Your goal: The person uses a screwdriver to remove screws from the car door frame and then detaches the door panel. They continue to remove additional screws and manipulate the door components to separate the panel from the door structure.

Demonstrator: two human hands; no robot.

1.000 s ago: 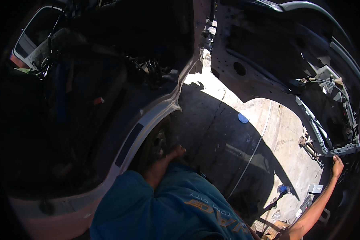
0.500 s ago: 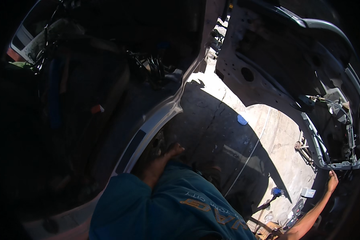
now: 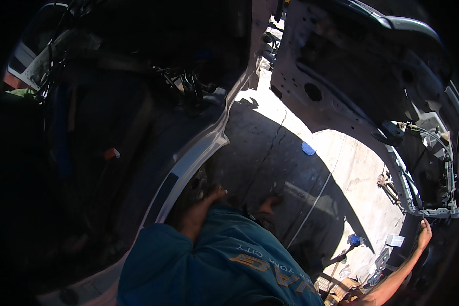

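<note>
The right hand (image 3: 424, 233) reaches far out on a straightened arm and rests against the lower edge of the open car door (image 3: 341, 86), just under the door's pale inner frame (image 3: 433, 211). Its fingers are small and partly in shadow, so whether they close around the edge or only press on it cannot be told. Just inward of that hand, on the sunlit concrete (image 3: 352, 168), lie a blue-handled tool (image 3: 353, 239) and a small pale box (image 3: 394, 239). The left hand (image 3: 203, 206) sits well apart from the door, low against the white door sill (image 3: 188, 163) of the car body; its fingers vanish into darkness and its hold is unreadable. A teal shirt (image 3: 214, 265) covers the foreground. The cabin interior is almost wholly black.
</note>
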